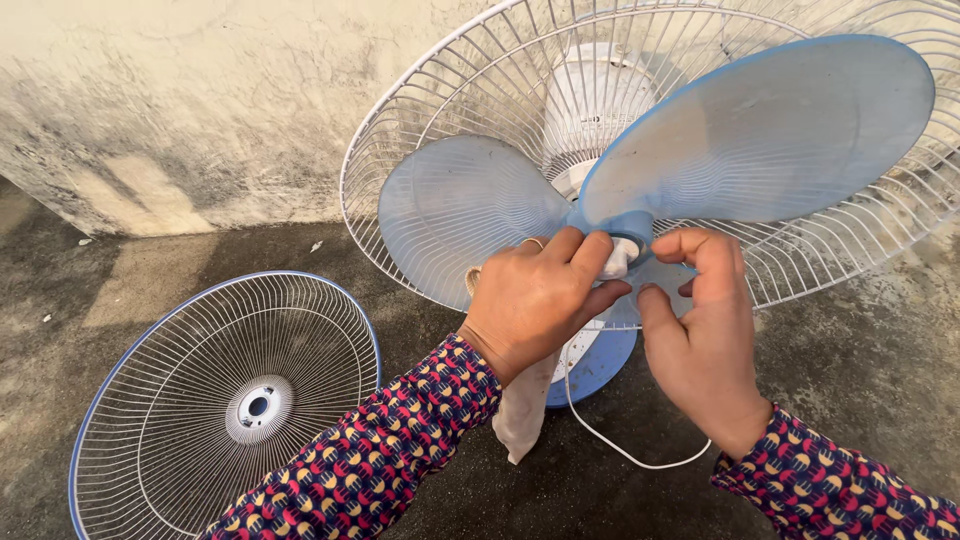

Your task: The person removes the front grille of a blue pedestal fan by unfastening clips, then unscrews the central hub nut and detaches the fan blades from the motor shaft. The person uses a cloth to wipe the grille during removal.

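Front grille [225,400] off, lying on floor near left. Both hands at fan blade [760,130] hub: left hand [535,300] grips hub with cloth [525,410], right hand [700,330] pinches white cap [620,257]. Likely unscrewing; next needs counter-hold.

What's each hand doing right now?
Left hand: closed on the white hub cap, a cloth under it.
Right hand: fingers curled beside the hub, grip unclear.

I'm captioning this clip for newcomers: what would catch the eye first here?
The pale blue fan blades spread across the white rear grille, upper right. At their hub, the left hand and right hand pinch the white blade cap. The detached front grille lies on the concrete floor, lower left.
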